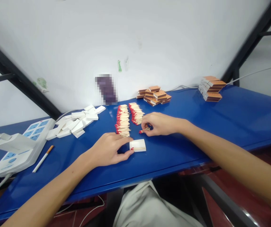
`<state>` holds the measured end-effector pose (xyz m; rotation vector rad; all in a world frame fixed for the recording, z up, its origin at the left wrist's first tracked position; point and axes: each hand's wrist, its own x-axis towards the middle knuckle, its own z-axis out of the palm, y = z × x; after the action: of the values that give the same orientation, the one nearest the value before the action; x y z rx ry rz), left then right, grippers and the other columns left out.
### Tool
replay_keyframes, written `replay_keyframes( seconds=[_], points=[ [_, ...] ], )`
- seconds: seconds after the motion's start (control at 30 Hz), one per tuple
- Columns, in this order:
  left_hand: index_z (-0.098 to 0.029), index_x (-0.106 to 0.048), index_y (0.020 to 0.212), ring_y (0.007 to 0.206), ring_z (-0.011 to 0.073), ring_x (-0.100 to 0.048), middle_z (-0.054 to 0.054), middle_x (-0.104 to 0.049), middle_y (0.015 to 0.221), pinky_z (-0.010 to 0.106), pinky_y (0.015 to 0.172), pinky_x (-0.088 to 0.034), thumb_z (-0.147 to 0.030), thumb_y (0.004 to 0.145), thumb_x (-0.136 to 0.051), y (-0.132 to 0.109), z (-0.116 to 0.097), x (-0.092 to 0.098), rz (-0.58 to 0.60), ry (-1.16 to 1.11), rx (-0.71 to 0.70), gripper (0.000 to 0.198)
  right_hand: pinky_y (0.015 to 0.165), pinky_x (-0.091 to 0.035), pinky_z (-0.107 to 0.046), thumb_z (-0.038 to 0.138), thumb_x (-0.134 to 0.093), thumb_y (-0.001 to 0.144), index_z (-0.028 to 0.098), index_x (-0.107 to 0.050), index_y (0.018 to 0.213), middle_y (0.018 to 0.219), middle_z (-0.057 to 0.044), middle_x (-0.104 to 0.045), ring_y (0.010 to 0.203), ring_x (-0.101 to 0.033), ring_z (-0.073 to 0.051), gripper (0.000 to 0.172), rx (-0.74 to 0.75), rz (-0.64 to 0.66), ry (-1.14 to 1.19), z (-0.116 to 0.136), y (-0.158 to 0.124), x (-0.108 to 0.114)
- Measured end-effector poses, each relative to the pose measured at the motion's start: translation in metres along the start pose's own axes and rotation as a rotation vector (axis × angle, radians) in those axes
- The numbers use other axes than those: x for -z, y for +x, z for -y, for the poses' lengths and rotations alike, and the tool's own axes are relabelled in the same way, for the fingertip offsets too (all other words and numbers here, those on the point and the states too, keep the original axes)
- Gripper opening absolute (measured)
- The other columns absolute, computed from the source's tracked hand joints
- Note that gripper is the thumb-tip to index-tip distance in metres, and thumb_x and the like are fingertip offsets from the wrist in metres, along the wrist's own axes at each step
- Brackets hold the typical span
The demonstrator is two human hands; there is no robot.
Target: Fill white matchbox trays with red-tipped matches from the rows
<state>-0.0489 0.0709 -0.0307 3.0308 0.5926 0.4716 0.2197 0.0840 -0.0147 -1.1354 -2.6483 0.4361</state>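
Thumb and fingers of my left hand pinch the left end of a small white matchbox tray lying flat on the blue table. A few red-headed matches lie along its near side. My right hand, just above and right of the tray, is closed on some matches with red heads pointing left; how many I cannot tell. Two rows of loose matches, a longer left pile and a shorter right pile, lie behind my hands, heads to the left.
A heap of white matchbox trays lies left, near a power strip with a plugged-in charger and a cigarette. Brown matchbox sleeves are piled by the wall; stacked matchboxes stand far right. A blurred-out dark rectangle leans there.
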Motion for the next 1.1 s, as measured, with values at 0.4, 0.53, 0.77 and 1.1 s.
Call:
replay_keyframes(
  seconds=[0.4, 0.53, 0.77, 1.1],
  points=[
    [-0.016, -0.069, 0.110, 0.056, 0.0151, -0.060, -0.001, -0.068, 0.068, 0.028, 0.061, -0.042, -0.038, 0.094, -0.059, 0.000, -0.001, -0.003, 0.001, -0.021, 0.048, 0.029, 0.060, -0.040, -0.022, 0.023, -0.064, 0.084, 0.016, -0.068, 0.079, 0.072, 0.001, -0.064, 0.064, -0.052, -0.011, 0.010, 0.134, -0.077, 0.325, 0.019, 0.000, -0.004],
    [-0.017, -0.070, 0.101, 0.054, 0.0148, -0.057, -0.002, -0.061, 0.061, 0.027, 0.059, -0.039, -0.041, 0.091, -0.063, 0.002, -0.003, -0.003, -0.028, -0.023, 0.090, 0.027, 0.063, -0.043, -0.022, 0.018, -0.066, 0.082, 0.016, -0.069, 0.082, 0.075, 0.001, -0.065, 0.066, -0.056, -0.010, 0.005, 0.178, -0.027, 0.328, 0.027, 0.001, -0.009],
    [-0.019, -0.070, 0.099, 0.053, 0.0135, -0.055, -0.004, -0.060, 0.061, 0.026, 0.058, -0.036, -0.043, 0.091, -0.065, 0.002, -0.002, -0.004, -0.046, -0.039, 0.097, 0.026, 0.069, -0.042, -0.024, 0.018, -0.068, 0.083, 0.017, -0.069, 0.086, 0.079, 0.001, -0.067, 0.072, -0.059, -0.012, 0.004, 0.185, -0.022, 0.199, 0.030, 0.001, -0.014],
    [-0.019, -0.069, 0.105, 0.054, 0.0134, -0.056, -0.004, -0.059, 0.061, 0.025, 0.059, -0.037, -0.042, 0.091, -0.064, 0.001, 0.000, -0.004, -0.032, -0.034, 0.111, 0.027, 0.073, -0.041, -0.027, 0.022, -0.067, 0.087, 0.019, -0.071, 0.088, 0.082, -0.001, -0.068, 0.079, -0.060, -0.016, 0.005, 0.200, -0.057, 0.088, 0.027, -0.001, -0.013]
  ],
)
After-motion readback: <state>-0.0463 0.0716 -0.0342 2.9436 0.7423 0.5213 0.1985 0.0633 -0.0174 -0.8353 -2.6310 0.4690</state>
